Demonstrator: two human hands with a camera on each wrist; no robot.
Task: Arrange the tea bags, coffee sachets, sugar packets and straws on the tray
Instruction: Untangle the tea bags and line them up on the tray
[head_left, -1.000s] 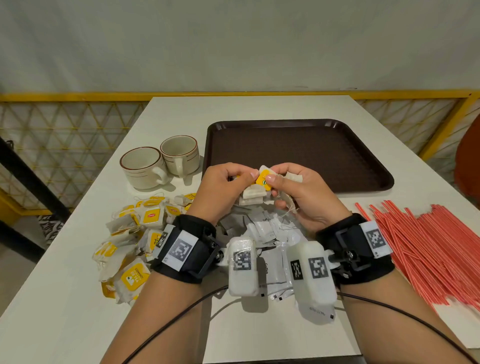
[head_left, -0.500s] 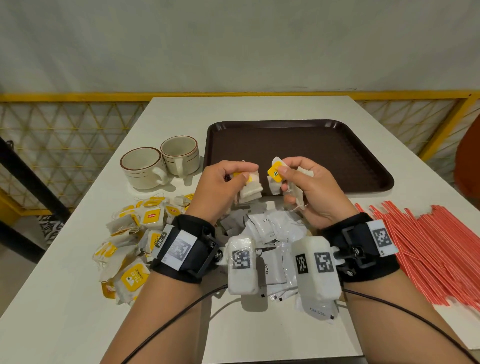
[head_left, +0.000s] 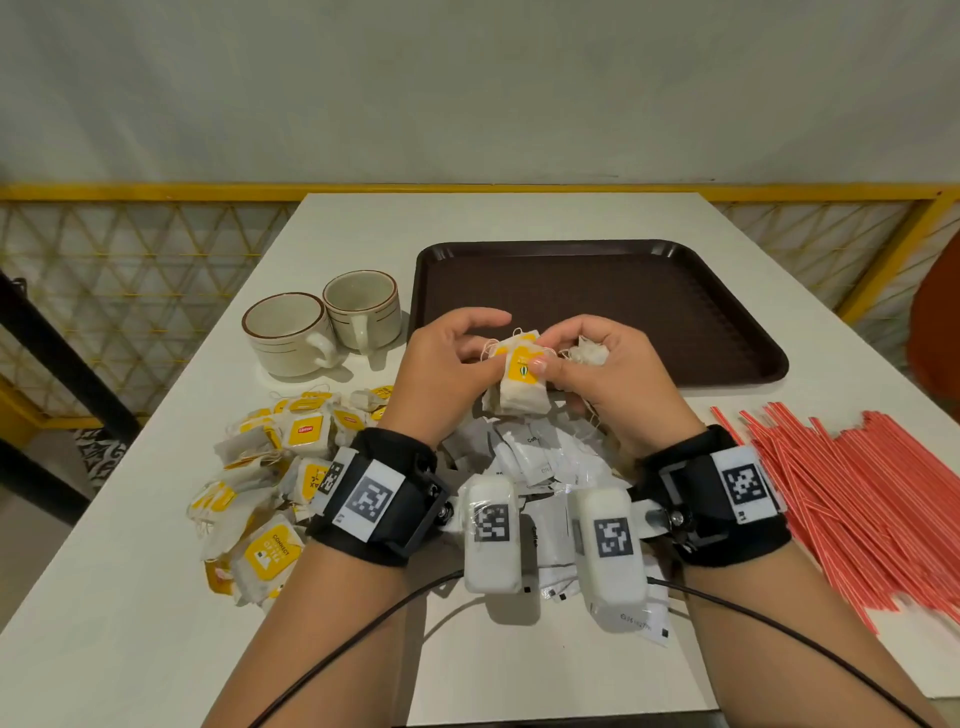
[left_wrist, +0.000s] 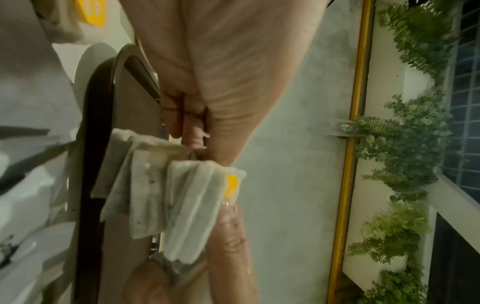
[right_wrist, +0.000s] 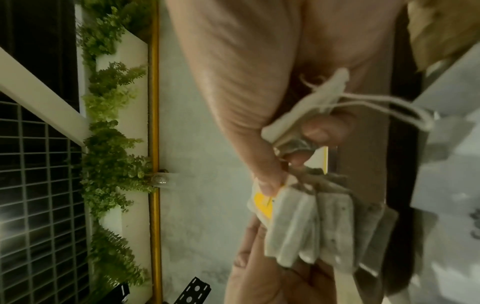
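- Bench (head_left: 519, 218): layout same as a second ago. Loose tea bags (head_left: 270, 467) piled near-left, white sachets (head_left: 540, 457) in the middle under your wrists, red straws (head_left: 883, 499) fanned out on the right, two cups (head_left: 322, 327) far-left. None of it sorted yet.
- Tray (head_left: 701, 312): sits far-centre with nothing on it that I can see. Task looks like it's in its first step.
- Main change: half a second ago your hands were apart, each with its own tea bags. Now they're back together just above the tray's near edge and the bags are merged into one stack (head_left: 522, 384).
- Left hand (head_left: 447, 364): grip pinches the stack from the left, thumb and curled fingers on it; wrist view shows several bags fanned edge-on.
- Right hand (head_left: 608, 374): thumb presses on the yellow tag (head_left: 523, 366) at the front of the stack, and the curled fingers also clutch a separate crumpled bag (head_left: 589, 353) with loose string.
- Read: you're squaring up a bundle before placing it. Likely next step is setting it on the tray.
- Risk: strings are tangled around your fingers, so a bag may drag out as you let go.
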